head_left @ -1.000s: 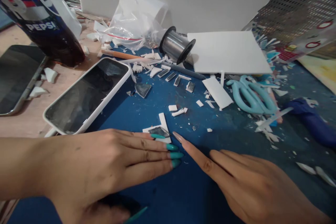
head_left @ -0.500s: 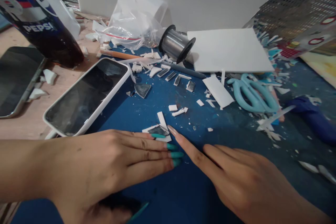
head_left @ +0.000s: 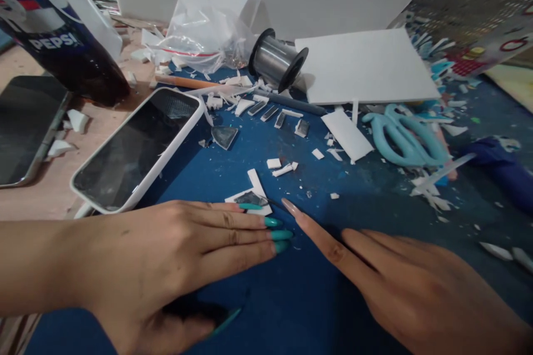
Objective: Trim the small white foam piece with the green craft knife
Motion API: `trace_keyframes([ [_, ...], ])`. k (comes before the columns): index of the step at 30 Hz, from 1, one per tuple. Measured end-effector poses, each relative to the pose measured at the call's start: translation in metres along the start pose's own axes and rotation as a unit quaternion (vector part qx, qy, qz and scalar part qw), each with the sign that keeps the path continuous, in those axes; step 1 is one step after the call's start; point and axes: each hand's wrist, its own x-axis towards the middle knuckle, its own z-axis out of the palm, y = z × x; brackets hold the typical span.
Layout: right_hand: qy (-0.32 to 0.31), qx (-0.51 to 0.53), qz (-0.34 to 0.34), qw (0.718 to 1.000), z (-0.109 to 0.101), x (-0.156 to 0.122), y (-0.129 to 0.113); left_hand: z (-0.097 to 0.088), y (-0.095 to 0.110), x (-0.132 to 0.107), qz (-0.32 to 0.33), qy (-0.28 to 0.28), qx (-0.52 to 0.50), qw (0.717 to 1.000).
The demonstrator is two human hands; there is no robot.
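Observation:
My left hand (head_left: 179, 260) lies with its fingers stretched flat and together. Its fingertips rest on small white foam-board scraps (head_left: 255, 180) and a dark grey, angular piece (head_left: 249, 198) lying on them. The thumb is apart, lower down. My right hand (head_left: 387, 272) is closed, with its index finger stretched forward along a slim tool. Only a thin dark blade (head_left: 272, 201) shows ahead of that fingertip, like a craft knife's; the handle is hidden under the hand. The blade's tip reaches toward the right end of the grey piece.
Beyond my hands lie several grey-faced strips (head_left: 270, 113), a grey triangular piece (head_left: 225, 137), a wire spool (head_left: 278, 60), a white board (head_left: 366, 66) and turquoise scissors (head_left: 406, 136). A white-cased phone (head_left: 137, 150), a dark phone (head_left: 31, 127) and a Pepsi bottle (head_left: 79, 50) are leftward. Foam scraps litter the blue mat (head_left: 291, 310).
My right hand has shifted rightward, away from the white scraps, and the thin dark blade now shows ahead of its index finger. My left hand stays nearly in place.

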Motion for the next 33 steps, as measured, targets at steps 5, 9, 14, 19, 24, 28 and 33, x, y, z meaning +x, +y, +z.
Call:
trace_keyframes([
  [5,0.030,0.003,0.038,0.999,0.001,-0.009,-0.002,0.000,-0.002,0.000,0.014,-0.017,-0.009,1.000],
  [9,0.045,-0.016,0.034,0.998,0.006,0.004,-0.003,0.000,-0.005,-0.002,0.017,-0.017,0.005,1.000],
  [14,0.064,-0.031,0.044,0.996,0.014,0.022,-0.003,0.002,-0.007,-0.002,0.030,-0.019,0.013,0.999],
  [19,0.054,-0.018,0.043,0.997,0.012,0.014,0.001,0.004,-0.009,-0.004,0.041,-0.021,0.014,0.999],
  [24,0.036,-0.034,0.038,0.998,0.003,-0.004,0.003,0.002,-0.010,-0.007,0.037,-0.036,0.019,0.999],
  [28,0.053,-0.048,0.055,0.996,0.005,-0.005,0.003,0.002,-0.008,-0.005,0.050,-0.041,0.034,0.997],
  [33,0.044,-0.061,0.067,0.995,0.001,-0.009,0.021,0.001,-0.006,-0.003,0.092,-0.050,0.062,0.993],
])
